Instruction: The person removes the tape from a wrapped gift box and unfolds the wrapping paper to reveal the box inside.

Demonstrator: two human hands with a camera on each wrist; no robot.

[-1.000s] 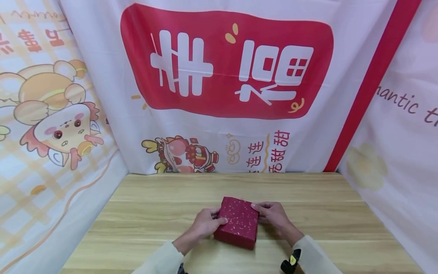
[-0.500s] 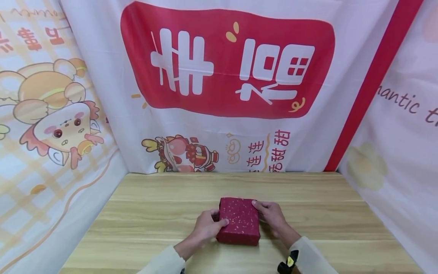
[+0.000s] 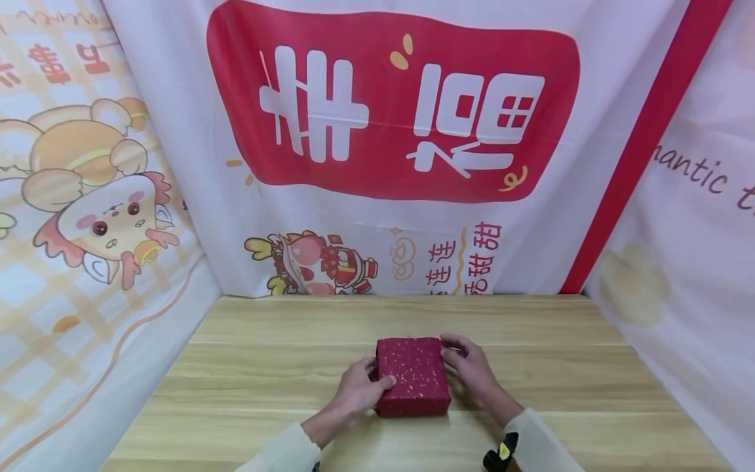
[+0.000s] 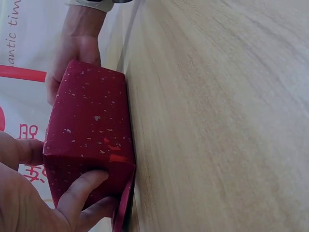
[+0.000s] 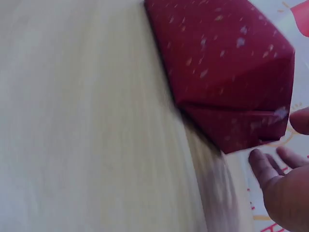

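A box wrapped in dark red speckled paper (image 3: 414, 377) sits on the table in the head view, its front side nearly square to me. My left hand (image 3: 361, 390) holds it at the left side, thumb over the top edge. The left wrist view shows fingertips (image 4: 96, 178) against the folded end of the wrapped box (image 4: 91, 113), where a loose paper flap (image 4: 124, 205) sticks out. At the far right corner is my right hand (image 3: 473, 368). In the right wrist view its fingers (image 5: 263, 169) stand slightly apart from the box's folded end (image 5: 241, 126).
The wood-grain table (image 3: 265, 341) runs back to a white printed cloth (image 3: 531, 262) with a large red panel. Printed cloths also hang at the left (image 3: 194, 288) and right (image 3: 696, 295). A black band (image 3: 501, 452) sits at the right sleeve.
The wrapped box has turned so that its front side faces me more squarely. My right thumb has come off its top corner, and the right fingers have lifted a little. The left hand keeps its hold.
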